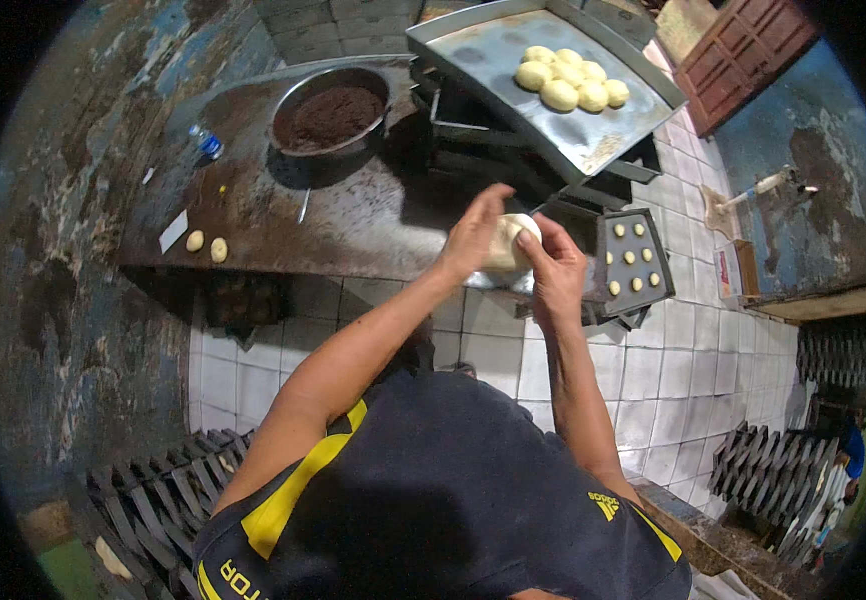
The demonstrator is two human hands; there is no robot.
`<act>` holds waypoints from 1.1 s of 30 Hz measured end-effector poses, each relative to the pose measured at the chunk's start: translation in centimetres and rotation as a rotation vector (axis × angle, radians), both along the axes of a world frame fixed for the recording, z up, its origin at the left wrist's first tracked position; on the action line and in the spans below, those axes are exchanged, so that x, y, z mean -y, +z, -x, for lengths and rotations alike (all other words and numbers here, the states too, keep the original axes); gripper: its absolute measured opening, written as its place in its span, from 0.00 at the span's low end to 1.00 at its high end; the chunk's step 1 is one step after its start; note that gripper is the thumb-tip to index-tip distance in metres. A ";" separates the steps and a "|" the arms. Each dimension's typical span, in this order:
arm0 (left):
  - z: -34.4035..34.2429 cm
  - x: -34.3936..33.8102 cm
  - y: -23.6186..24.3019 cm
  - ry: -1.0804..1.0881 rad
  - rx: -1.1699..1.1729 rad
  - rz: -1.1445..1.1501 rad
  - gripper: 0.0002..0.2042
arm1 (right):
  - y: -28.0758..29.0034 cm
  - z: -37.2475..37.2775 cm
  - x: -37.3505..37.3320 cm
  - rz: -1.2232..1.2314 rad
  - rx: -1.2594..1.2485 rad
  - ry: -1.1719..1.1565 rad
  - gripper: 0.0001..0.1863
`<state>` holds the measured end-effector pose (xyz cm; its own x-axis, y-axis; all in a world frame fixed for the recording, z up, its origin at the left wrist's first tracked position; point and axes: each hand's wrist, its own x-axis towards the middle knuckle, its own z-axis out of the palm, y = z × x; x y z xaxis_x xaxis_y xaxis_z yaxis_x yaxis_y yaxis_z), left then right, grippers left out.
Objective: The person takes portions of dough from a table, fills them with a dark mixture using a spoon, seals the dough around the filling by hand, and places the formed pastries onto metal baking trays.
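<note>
A pale, rounded piece of dough (pixel 506 243) is between my two hands, above the near edge of the dark table. My left hand (pixel 471 235) is pressed against its left side with the fingers pointing up; part of that hand's grip is hidden. On the other side, my right hand (pixel 559 262) grips the dough, its thumb lying across the front. Beyond my hands, a cluster of smooth dough balls (pixel 565 75) rests in a large metal tray (pixel 473 70). A shiny metal surface shows just below the dough, partly hidden.
A metal bowl (pixel 279 150) of dark brown crumbly filling (pixel 333 117) stands on the table (pixel 253 215), near a spoon (pixel 304 206) and a plastic bottle (pixel 208 143). Two small dough pieces lie at the left edge. A dark tray (pixel 650 250) of small dough balls is at right.
</note>
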<state>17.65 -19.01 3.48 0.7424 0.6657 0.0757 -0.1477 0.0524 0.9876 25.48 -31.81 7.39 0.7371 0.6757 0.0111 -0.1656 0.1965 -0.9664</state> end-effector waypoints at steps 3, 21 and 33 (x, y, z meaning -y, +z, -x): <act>6.9 -1.9 -5.4 0.114 -0.497 0.049 0.25 | -4.7 2.4 -3.4 0.254 0.246 -0.052 0.18; 34.1 -25.5 -7.1 0.467 -0.221 0.236 0.34 | -26.8 17.4 -48.0 1.037 0.904 0.594 0.23; 30.6 -44.4 -9.9 0.455 -0.341 -0.032 0.35 | -13.2 11.6 -54.0 0.519 0.985 0.468 0.14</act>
<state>-12.90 25.37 -6.45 0.3674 0.9254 -0.0926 0.1789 0.0274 0.9835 13.83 22.20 -5.82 0.2480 0.9656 0.0782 0.7353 -0.1350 -0.6642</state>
